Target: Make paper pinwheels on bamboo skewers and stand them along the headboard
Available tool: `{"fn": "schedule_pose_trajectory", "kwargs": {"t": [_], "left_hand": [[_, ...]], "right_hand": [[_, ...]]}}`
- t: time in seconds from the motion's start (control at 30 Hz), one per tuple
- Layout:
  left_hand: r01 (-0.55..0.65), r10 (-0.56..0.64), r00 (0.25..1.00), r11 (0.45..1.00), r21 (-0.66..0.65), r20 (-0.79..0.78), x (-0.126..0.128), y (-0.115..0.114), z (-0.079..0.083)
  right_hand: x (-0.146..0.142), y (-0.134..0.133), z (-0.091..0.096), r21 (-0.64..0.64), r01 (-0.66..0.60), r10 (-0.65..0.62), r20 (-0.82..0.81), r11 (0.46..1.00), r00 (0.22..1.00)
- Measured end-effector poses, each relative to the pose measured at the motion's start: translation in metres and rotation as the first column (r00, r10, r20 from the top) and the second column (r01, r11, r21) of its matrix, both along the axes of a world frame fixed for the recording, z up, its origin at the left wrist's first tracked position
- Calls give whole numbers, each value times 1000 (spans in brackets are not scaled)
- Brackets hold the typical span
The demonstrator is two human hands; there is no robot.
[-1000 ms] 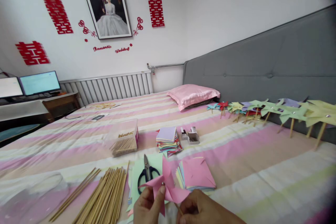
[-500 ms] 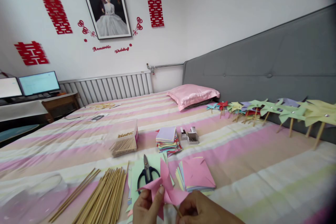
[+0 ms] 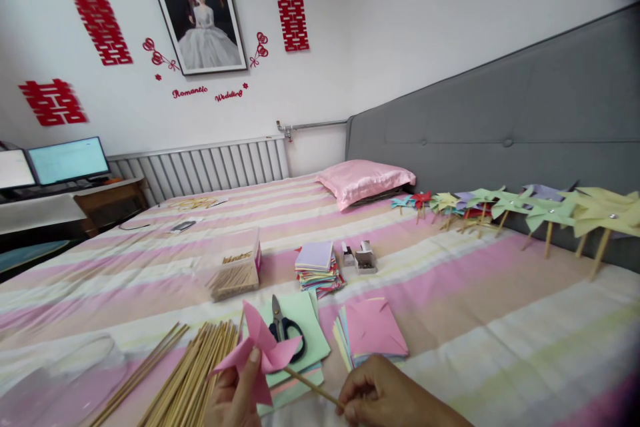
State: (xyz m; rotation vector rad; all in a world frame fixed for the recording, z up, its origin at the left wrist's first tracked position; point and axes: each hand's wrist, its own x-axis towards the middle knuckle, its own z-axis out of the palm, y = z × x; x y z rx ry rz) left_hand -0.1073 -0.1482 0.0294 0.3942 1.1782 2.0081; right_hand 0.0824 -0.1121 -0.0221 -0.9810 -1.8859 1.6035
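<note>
My left hand [image 3: 237, 390] pinches a pink paper pinwheel [image 3: 260, 340] near its middle, thumb on the front. From behind the pinwheel a thin wooden stick [image 3: 314, 385] runs down to the right. My right hand [image 3: 383, 390] has its fingers closed on the lower end of that stick. Black-handled scissors [image 3: 285, 330] lie just behind the pinwheel on pale green paper sheets [image 3: 310, 327], partly covered by it. Beyond my right hand lies a stack of cut paper squares [image 3: 375, 328] with a pink one on top.
Wooden sticks [image 3: 193, 373] lie at front left beside a clear plastic lid [image 3: 75, 380]. Farther back are a clear box of short sticks [image 3: 235, 273], a second paper stack [image 3: 317, 263] and small open boxes [image 3: 365, 259]. Several finished pinwheels [image 3: 550, 210] lean along the grey headboard [image 3: 490, 107].
My left hand has moved left with the pinwheel. My right hand now grips the stick farther from the pinwheel, so more of the stick shows between my hands.
</note>
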Motion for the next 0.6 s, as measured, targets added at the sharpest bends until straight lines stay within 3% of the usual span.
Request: {"fn": "schedule_pose_trajectory", "kwargs": {"t": [0.17,0.37,0.6], "left_hand": [[8,-8,1000,1000,-25,-14,-1,3,-11],[19,-22,995,999,-33,-94,-1,7,-21],[105,-124,945,991,-77,-303,4,2,-15]], "right_hand": [[1,-2,-3,88,60,-63,35,994,997],[1,-3,-1,10,87,-87,-8,996,996],[7,7,-1,-64,136,-144,-153,989,978]]}}
